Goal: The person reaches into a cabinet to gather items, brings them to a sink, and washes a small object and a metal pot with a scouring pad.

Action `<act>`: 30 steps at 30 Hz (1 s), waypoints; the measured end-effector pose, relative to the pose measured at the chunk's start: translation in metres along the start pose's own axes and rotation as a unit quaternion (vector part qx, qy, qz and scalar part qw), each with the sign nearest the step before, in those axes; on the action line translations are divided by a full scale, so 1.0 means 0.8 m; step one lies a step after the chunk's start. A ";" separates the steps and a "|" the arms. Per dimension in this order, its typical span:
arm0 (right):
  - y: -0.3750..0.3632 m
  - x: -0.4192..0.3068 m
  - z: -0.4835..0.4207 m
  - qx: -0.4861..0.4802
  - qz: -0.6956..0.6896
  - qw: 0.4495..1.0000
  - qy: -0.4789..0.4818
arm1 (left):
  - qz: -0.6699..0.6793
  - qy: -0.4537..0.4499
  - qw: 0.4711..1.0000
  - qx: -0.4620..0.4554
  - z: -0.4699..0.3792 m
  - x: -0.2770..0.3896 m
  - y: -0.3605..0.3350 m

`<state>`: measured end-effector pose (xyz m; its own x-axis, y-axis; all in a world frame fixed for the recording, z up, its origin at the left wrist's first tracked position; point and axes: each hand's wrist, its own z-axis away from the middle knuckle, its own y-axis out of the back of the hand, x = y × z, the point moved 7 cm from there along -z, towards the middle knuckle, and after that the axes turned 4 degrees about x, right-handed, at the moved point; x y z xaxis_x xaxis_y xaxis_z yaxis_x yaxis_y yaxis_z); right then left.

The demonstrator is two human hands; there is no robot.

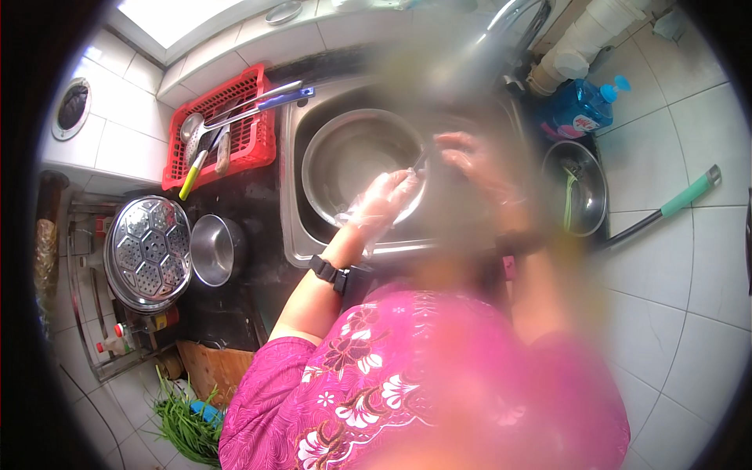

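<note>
A wide metal basin [364, 138] of water sits in the stainless steel sink [294, 241]. My left hand [379, 200], in a thin clear plastic glove, is over the basin's right front side. Its fingertips pinch a small, thin dark item [420, 158], too small to identify. My right hand [473, 161], also gloved, is just right of the basin, its fingers bent towards that item. A blurred smear over the view hides whether the right hand holds anything. The sink's right part and the base of the faucet [499, 23] are blurred too.
Left of the sink are a red plastic basket [258, 126] with utensils, a small metal pot [212, 249] and a perforated steamer tray [154, 247]. At right stand a blue soap bottle [578, 106], a metal bowl [590, 194] with green scraps, and a green-handled tool [684, 192]. Leafy greens [182, 423] lie lower left.
</note>
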<state>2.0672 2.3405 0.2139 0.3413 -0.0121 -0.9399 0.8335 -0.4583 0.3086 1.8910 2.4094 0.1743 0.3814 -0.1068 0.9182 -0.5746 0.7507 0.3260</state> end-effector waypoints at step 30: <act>-0.021 0.039 0.025 0.012 -0.020 0.991 -0.135 | -0.093 -0.330 0.896 0.282 0.045 0.116 0.084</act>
<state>2.0551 2.3301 0.1766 0.1778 -0.2291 -0.9570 0.8325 -0.4835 0.2704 1.8616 2.4260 0.2893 0.1039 -0.6985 0.7080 -0.8907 0.2514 0.3787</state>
